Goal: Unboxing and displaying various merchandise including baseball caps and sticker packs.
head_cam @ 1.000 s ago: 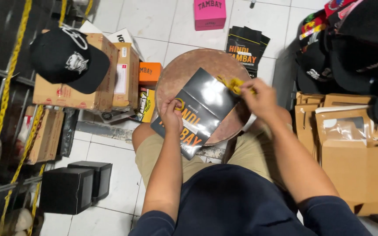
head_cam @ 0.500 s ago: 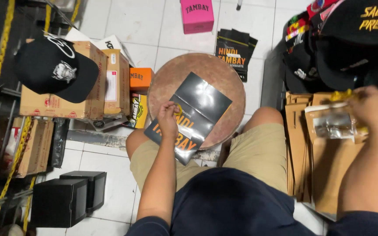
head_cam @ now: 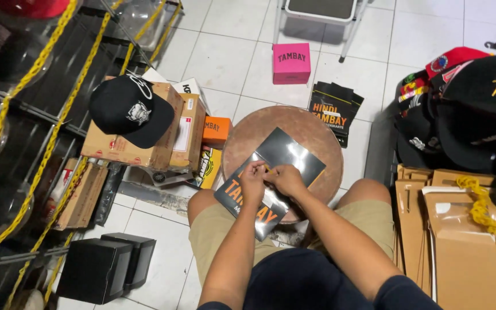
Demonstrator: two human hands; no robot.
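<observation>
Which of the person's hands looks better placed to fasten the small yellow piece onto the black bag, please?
Probably the right hand: it pinches the yellow piece, while the left hand presses the black bag down.

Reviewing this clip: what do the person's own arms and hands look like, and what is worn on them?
Both hands are bare: the left hand and right hand show no gloves, and no rings, watch or bracelet can be made out. The forearms are uncovered. Dark navy short sleeves show at the bottom edge, matching the dark top; khaki shorts cover the thighs.
</observation>
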